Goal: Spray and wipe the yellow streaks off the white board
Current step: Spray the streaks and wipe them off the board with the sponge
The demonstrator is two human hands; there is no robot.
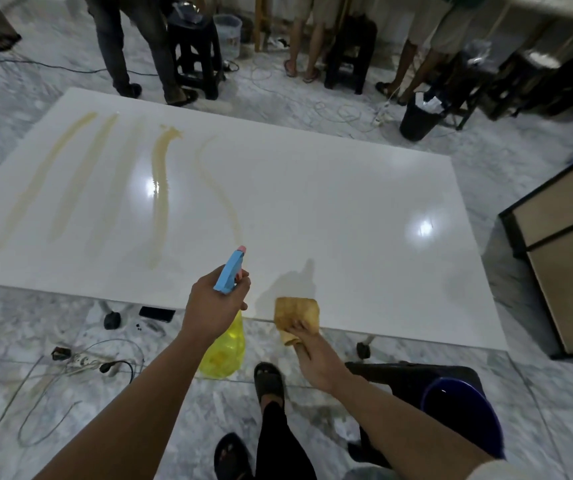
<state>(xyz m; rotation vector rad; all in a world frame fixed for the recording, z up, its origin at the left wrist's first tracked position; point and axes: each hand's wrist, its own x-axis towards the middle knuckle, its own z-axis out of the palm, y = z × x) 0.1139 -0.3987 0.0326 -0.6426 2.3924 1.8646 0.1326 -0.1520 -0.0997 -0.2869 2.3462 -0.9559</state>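
A large white board (pixel 330 209) lies flat on wheeled legs in front of me. Several yellow streaks (pixel 160 188) run lengthwise across its left half; the right half is bare white. My left hand (pixel 214 306) grips a spray bottle (pixel 228 337) with a yellow body and a blue trigger head, its nozzle aimed over the board's near edge toward the streaks. My right hand (pixel 313 362) holds a folded yellow-brown cloth (pixel 295 315) pressed on the board's near edge, just right of the bottle.
Cables and a power strip (pixel 84 360) lie on the marble floor at the left. A dark stool with a blue bucket (pixel 462 410) stands by my right leg. A wooden cabinet (pixel 562 258) is at the right. Several people, stools and a black bin (pixel 416 117) are beyond the board.
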